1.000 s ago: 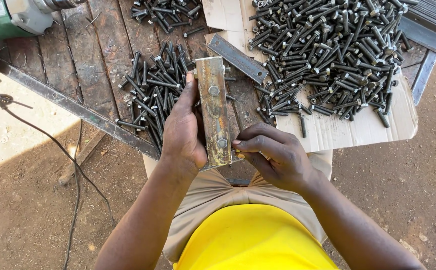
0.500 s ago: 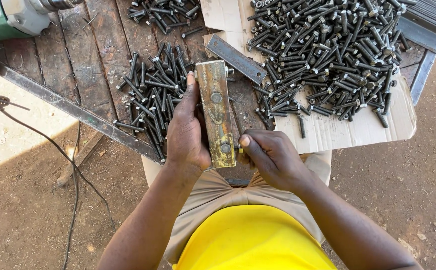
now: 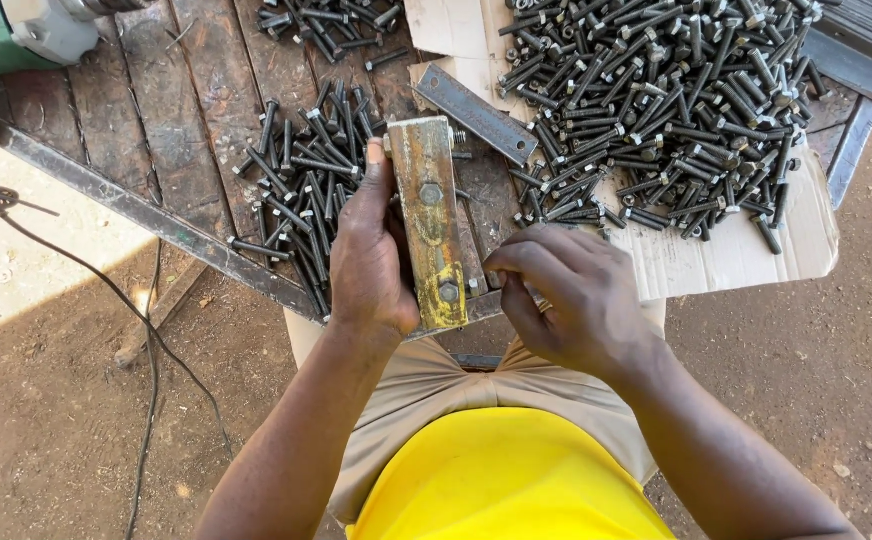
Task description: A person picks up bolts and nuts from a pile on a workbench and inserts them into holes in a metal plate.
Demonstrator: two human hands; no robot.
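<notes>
The right hand [image 3: 566,295] has slid off the bar's [image 3: 429,215] lower bolt [image 3: 448,291], fingers pinched together, while the left hand [image 3: 371,255] still grips the bar.

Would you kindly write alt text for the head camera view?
A person's left hand holds a yellowed metal bar with two bolts through it, the right hand beside its lower end. Piles of dark bolts lie on cardboard and a wooden bench.

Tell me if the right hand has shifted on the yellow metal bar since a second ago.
Yes. The right hand has come off the bar, drawing rightward and toward the body, away from its lower bolt.
</notes>
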